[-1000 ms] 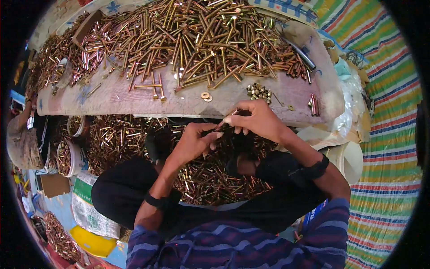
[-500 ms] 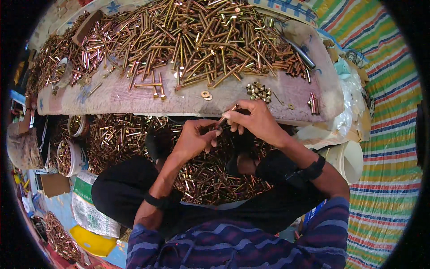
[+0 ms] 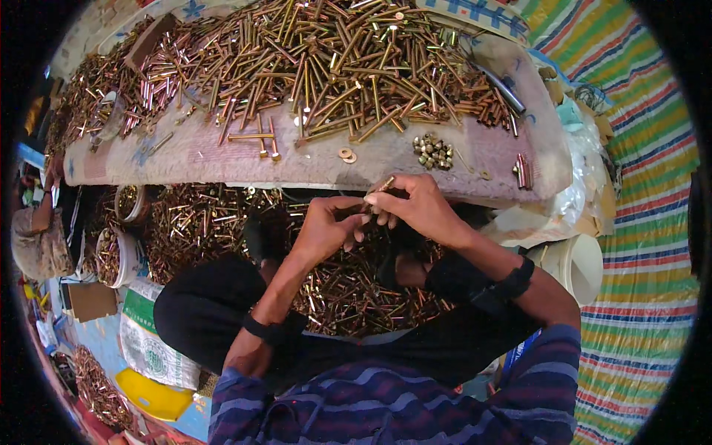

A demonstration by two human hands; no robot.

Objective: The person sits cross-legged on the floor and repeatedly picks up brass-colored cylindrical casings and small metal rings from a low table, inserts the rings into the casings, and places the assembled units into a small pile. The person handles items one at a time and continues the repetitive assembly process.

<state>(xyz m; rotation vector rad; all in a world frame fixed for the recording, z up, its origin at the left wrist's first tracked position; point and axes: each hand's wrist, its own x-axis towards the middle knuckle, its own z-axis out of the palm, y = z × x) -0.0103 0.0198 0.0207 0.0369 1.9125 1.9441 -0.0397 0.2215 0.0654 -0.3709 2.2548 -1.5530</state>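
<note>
In front of the table's near edge, my right hand (image 3: 424, 211) pinches a small brass-coloured bolt (image 3: 385, 184), whose upper end sticks out past the thumb and forefinger. My left hand (image 3: 324, 228) meets it from the other side, thumb and fingertips closed at the bolt's lower end. The fingers cover most of the bolt, so its full length is hidden. Beyond the hands, two flat washers (image 3: 346, 155) lie on the cloth-covered table (image 3: 311, 167). Right of them sits a small heap of nuts (image 3: 434, 151).
A large pile of long bolts (image 3: 326, 74) covers the far table. Short metal sleeves (image 3: 523, 172) lie at its right end. More bolts (image 3: 356, 297) fill the space between my legs. A white bucket (image 3: 582, 268) stands right; another person's arm (image 3: 44, 213) shows far left.
The bolt's brass-coloured end now shows more above my right fingers, slanting up and right. Both hands stay together, shifted slightly. Another person's forearm has come into view at the far left.
</note>
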